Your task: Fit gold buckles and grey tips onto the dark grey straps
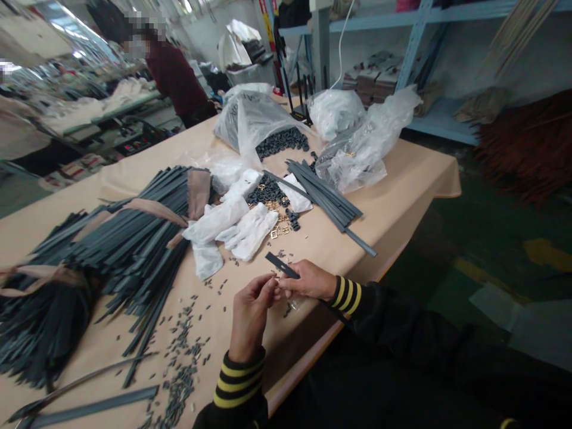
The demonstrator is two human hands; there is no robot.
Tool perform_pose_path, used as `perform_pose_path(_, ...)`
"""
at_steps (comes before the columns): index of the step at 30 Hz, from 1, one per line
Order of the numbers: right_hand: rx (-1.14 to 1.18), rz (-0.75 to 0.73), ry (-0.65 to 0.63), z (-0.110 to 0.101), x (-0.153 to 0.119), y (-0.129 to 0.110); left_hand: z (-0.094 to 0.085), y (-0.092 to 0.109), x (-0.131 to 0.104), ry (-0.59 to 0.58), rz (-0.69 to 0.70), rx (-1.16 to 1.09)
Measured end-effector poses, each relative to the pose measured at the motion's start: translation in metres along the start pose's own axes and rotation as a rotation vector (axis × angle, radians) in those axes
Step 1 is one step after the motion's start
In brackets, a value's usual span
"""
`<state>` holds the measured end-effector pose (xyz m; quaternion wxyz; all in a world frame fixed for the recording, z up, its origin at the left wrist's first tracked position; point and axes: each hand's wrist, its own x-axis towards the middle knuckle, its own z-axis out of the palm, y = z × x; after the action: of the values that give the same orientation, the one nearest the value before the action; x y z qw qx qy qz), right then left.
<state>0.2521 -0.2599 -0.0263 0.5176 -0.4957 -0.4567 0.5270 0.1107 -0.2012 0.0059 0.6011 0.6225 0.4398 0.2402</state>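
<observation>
My right hand [313, 280] is closed round a flat dark grey strap [282, 265], whose short end sticks out past the fingers. The rest of that strap trails back under my right wrist. Fingertip to fingertip with it, my left hand [250, 310] is in a pinch; whatever lies between its fingers is too small to make out. Both hands are above the near edge of the tan-covered table [402, 179]. Beyond them lie gold metal buckles [279, 231] and small dark plastic parts [266, 193]. Many tiny grey pieces [181, 369] are scattered left of my left hand.
Tied bundles of grey straps [134, 232] fill the table's left side. A loose stack of straps [324, 193] lies to the right. White packets [250, 229] and plastic bags [254, 119] stand farther back. Another person [174, 71] is behind the table, near blue shelving [379, 21].
</observation>
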Motion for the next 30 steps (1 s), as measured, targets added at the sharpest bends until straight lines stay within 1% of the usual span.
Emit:
perform_pose_path(3,-0.067,0.047,0.034,-0.001,-0.002,-0.003,-0.004,0.002,-0.004,0.022,-0.024,-0.032)
perform_pose_path(5,-0.092,0.092,0.066,-0.002,-0.003,-0.005,-0.006,0.007,-0.007,0.036,-0.021,-0.032)
perform_pose_path(7,-0.1,0.107,0.059,-0.002,-0.004,-0.007,-0.006,0.015,-0.011,0.049,-0.016,-0.033)
perform_pose_path(9,-0.07,0.112,-0.008,-0.003,-0.007,-0.007,-0.006,0.021,-0.015,0.056,-0.006,-0.021)
perform_pose_path(12,0.083,0.136,-0.123,-0.004,-0.012,-0.006,-0.007,0.027,-0.018,0.071,0.014,0.021)
perform_pose_path(14,0.185,0.149,-0.159,-0.007,-0.015,-0.006,-0.009,0.028,-0.018,0.092,0.014,0.019)
perform_pose_path(16,0.249,0.157,-0.195,-0.011,-0.017,-0.006,-0.011,0.027,-0.018,0.095,-0.001,-0.048)
perform_pose_path(17,0.264,0.154,-0.22,-0.013,-0.017,-0.006,-0.013,0.027,-0.018,0.081,-0.015,-0.108)
perform_pose_path(19,0.267,0.133,-0.281,-0.018,-0.018,-0.007,-0.015,0.026,-0.017,0.017,-0.068,-0.246)
perform_pose_path(21,0.243,0.1,-0.332,-0.02,-0.018,-0.009,-0.016,0.025,-0.017,-0.059,-0.159,-0.375)
perform_pose_path(23,0.229,0.062,-0.357,-0.021,-0.017,-0.01,-0.015,0.023,-0.016,-0.113,-0.26,-0.483)
perform_pose_path(26,0.221,0.001,-0.352,-0.017,-0.018,-0.013,-0.009,0.018,-0.017,-0.189,-0.355,-0.634)
perform_pose_path(28,0.189,-0.038,-0.329,-0.014,-0.018,-0.015,-0.002,0.015,-0.019,-0.233,-0.359,-0.708)
perform_pose_path(30,0.132,-0.064,-0.278,-0.011,-0.02,-0.019,0.005,0.011,-0.021,-0.239,-0.325,-0.734)
